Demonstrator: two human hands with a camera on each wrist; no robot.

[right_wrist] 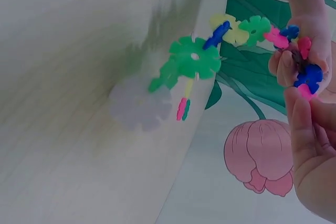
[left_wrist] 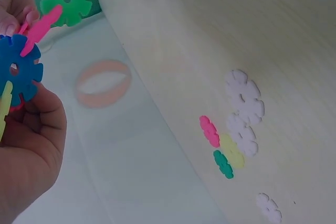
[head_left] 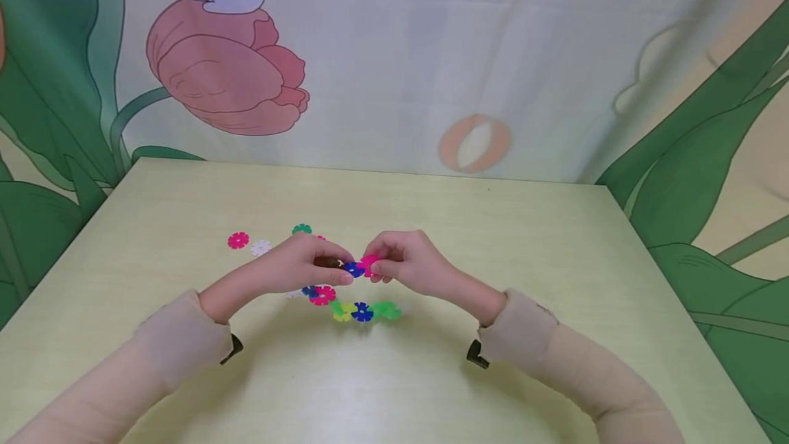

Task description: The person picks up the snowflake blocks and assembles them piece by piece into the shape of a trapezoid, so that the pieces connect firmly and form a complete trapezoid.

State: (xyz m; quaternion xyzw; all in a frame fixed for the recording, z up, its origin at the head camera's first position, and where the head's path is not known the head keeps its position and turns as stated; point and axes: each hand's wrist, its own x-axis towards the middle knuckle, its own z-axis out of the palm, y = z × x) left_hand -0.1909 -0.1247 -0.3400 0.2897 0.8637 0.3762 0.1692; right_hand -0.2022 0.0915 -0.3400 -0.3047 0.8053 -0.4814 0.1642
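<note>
My left hand (head_left: 308, 262) pinches a chain of interlocking plastic snowflake discs near a blue disc (head_left: 354, 269). Against that blue disc, my right hand (head_left: 409, 262) holds a pink disc (head_left: 368, 265) between thumb and fingers. Whether the two slots are fully joined is hidden by the fingertips. The rest of the chain hangs below the hands: a pink disc (head_left: 322, 295), a yellow disc (head_left: 343, 314), another blue disc (head_left: 362, 312) and green discs (right_wrist: 194, 57) at its end. A dark disc sits partly covered by the left fingers.
Loose discs lie on the table (head_left: 431, 389) beyond the left hand, among them a pink one (head_left: 238, 240), a white one (head_left: 261, 248) and a green one (head_left: 302, 228). White discs (left_wrist: 244, 95) also show in the left wrist view. A printed curtain (head_left: 382, 53) hangs behind.
</note>
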